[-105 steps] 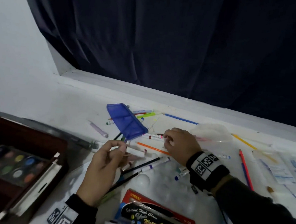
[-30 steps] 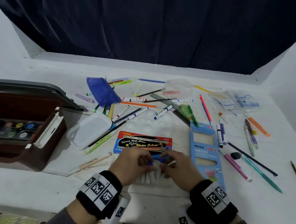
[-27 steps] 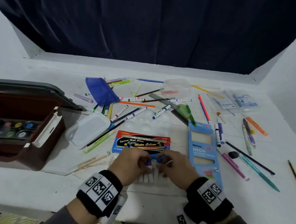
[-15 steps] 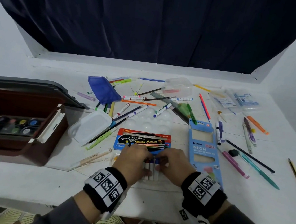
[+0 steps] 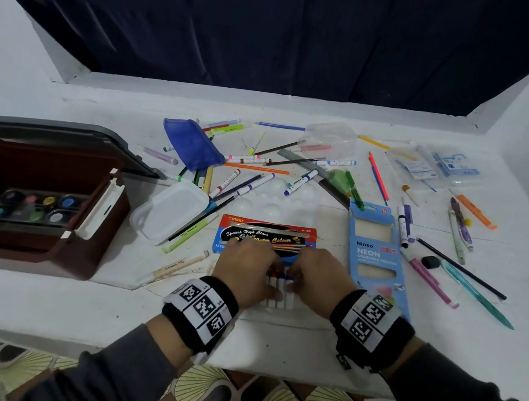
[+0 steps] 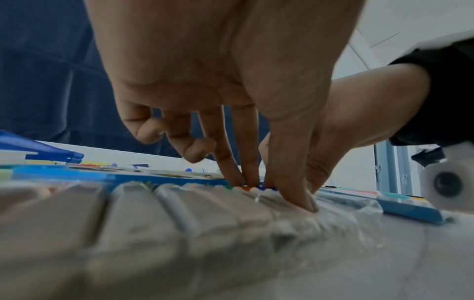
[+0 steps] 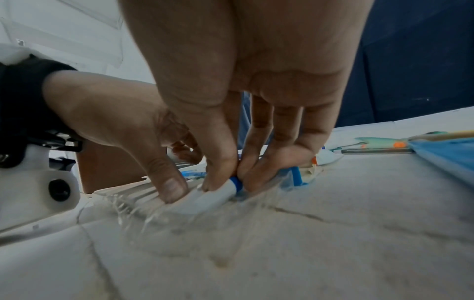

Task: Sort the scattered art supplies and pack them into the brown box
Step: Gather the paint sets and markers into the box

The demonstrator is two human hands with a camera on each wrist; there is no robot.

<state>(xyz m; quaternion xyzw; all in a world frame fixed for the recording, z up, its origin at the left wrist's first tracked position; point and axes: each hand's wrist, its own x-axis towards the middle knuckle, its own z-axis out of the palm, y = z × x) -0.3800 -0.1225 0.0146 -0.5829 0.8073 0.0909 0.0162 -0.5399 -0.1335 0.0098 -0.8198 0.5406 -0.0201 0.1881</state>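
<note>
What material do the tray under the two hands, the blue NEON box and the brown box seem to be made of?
Tray: looks like thin clear plastic, glossy; it crinkles and glints under the left hand and right hand.
NEON box: probably matte printed cardboard, with flat folded edges and cut-out windows.
Brown box: likely hard moulded plastic, smooth with a dull sheen; wood cannot be excluded.

Bare table lay open at 9 o'clock of the hands; scattered pens at 12 and pencil box at 3 blocked passage.

Head cam overhead; wrist cams table-level, facing inward, shared paint tubes.
</note>
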